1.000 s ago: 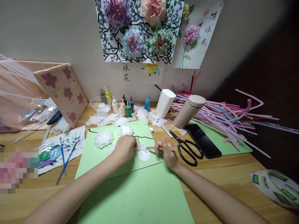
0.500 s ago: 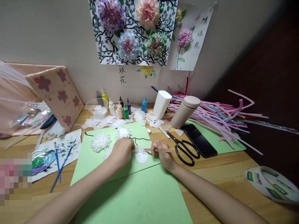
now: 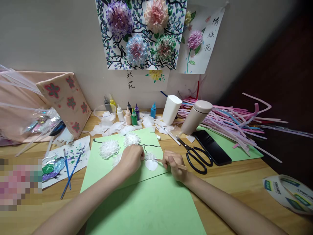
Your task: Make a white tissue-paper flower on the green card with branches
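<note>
My right hand [image 3: 174, 163] grips a flat wooden craft stick [image 3: 181, 166], its far end at the ruffled white tissue paper [image 3: 149, 156] on a white round piece [image 3: 151, 165]. At that paper's left side is my left hand [image 3: 133, 158], fingers curled together; whatever they pinch is hidden. Both hands are over a light green sheet [image 3: 127, 181]. Fluffy white paper flowers [image 3: 109, 149] stand on the sheet beyond and left of my left hand, one partly covered by it. A dark painted branch line [image 3: 151, 145] crosses the sheet behind the round piece.
Black-handled scissors [image 3: 195, 158] and a phone [image 3: 212, 147] lie to the right, with a tape roll [image 3: 288, 192] farther out. Paint bottles [image 3: 134, 117], paper scraps [image 3: 107, 128], a cup [image 3: 171, 109] and a tumbler [image 3: 197, 117] line the back. Paintbrushes [image 3: 70, 176] lie left.
The wooden stick has gone from nearly level to sloping down toward the right, as my right hand tilted and drew slightly back. My left hand stays by the paper; the view has shifted slightly.
</note>
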`<state>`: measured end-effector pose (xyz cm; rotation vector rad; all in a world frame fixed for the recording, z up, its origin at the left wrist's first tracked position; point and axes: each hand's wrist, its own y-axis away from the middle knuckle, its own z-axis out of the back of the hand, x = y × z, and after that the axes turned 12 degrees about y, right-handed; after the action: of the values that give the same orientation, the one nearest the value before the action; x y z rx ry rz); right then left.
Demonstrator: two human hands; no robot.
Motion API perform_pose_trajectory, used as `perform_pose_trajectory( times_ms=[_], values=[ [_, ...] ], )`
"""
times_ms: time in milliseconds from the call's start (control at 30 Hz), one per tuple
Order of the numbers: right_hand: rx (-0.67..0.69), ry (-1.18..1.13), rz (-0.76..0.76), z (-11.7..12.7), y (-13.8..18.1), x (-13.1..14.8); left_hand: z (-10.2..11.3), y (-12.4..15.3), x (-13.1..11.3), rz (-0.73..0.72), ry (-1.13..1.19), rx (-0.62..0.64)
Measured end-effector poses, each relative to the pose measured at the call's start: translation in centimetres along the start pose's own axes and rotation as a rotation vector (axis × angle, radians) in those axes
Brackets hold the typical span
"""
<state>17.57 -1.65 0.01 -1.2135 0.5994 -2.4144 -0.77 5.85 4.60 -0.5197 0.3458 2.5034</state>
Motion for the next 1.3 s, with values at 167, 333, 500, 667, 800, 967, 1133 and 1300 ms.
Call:
perform_pose_trajectory(
  times_ms=[167, 333, 500, 667, 800, 967, 1133, 1300],
  values=[
    [0.013, 0.076, 0.036, -0.15, -0.28, 0.11, 0.02, -0.03, -0.01, 0.007, 0.009, 0.004],
    [-0.010, 0.073, 0.011, -0.19, -0.47, 0.14, 0.00, -0.07, -0.07, 0.018, 0.014, 0.002],
    [0.014, 0.056, -0.013, -0.16, -0.49, 0.15, 0.01, -0.04, -0.03, 0.014, 0.015, 0.007],
    [0.037, 0.042, -0.026, -0.22, -0.73, 0.32, 0.00, -0.04, 0.01, 0.009, 0.004, 0.004],
    [0.055, 0.011, -0.070, -0.28, -0.77, 0.24, 0.06, -0.04, -0.06, 0.026, 0.021, 0.007],
    [-0.001, -0.022, -0.098, -0.24, -0.57, -0.01, 0.24, 0.11, -0.26, 0.025, 0.025, 0.015],
    [0.081, -0.058, -0.171, -0.28, -0.82, 0.08, 0.23, 0.16, -0.22, 0.011, 0.015, 0.009],
    [0.057, -0.091, -0.251, -0.25, -0.72, -0.21, -0.08, 0.11, 0.01, 0.009, 0.008, 0.006]
  ],
)
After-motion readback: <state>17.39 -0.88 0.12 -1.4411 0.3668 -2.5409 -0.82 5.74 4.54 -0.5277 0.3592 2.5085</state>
